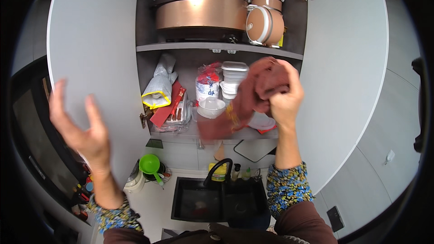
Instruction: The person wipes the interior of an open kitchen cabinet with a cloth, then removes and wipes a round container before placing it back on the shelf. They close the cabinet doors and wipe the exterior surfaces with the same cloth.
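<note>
My right hand (288, 98) is closed around a bunched reddish-brown cloth (264, 84), held up before the right half of a wall cabinet's lower shelf (210, 132). The cloth's loose end hangs down to the left, blurred. My left hand (84, 128) holds nothing; its fingers are spread in front of the open left cabinet door (98, 40). Behind the cloth, partly hidden, are stacked clear plastic containers (234, 71) and a whitish plastic lid (261, 121). A small white bowl (211, 107) and a bag of disposable cups (208, 84) stand left of them.
A silvery insulated bag (157, 91) and red packets (168, 108) lie at the shelf's left. Above are a large copper-coloured cooker (201, 12) and brown food canisters (266, 23). The right door (342, 57) stands open. Below are a black sink (198, 196), a faucet (220, 162) and a green ladle (149, 164).
</note>
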Motion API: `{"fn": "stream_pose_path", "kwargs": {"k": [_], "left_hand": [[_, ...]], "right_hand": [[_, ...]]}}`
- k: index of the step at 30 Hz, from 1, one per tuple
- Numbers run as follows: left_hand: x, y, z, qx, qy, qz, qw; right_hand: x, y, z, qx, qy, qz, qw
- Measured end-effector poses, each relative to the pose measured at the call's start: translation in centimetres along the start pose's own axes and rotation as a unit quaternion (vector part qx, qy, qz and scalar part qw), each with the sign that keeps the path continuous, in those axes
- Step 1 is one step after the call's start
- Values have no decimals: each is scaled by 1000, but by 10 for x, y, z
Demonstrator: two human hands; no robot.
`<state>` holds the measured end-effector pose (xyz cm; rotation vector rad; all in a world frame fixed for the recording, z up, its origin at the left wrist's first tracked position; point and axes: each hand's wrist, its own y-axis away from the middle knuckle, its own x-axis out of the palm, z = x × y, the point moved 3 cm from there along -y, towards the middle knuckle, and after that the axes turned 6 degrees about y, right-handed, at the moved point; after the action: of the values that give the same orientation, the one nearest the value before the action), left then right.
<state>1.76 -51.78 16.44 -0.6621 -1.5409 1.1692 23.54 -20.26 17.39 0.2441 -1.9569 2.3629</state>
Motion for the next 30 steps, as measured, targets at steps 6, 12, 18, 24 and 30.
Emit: {"fn": "stream_pose_path", "kwargs": {"k": [6,12,18,24,30], "left_hand": [[201,26,-115,-56,335,190,921],[360,8,-240,-179,234,277,914],[415,6,-268,-279,159,345,882],[423,13,-268,-251,180,250,918],[413,13,-264,-153,227,151,950]], "right_hand": [[-76,64,32,37,99,35,994],[-122,135,54,120,120,57,984],[-151,175,51,190,83,66,976],[-166,191,36,233,106,65,965],[-167,200,24,232,112,56,965]]}}
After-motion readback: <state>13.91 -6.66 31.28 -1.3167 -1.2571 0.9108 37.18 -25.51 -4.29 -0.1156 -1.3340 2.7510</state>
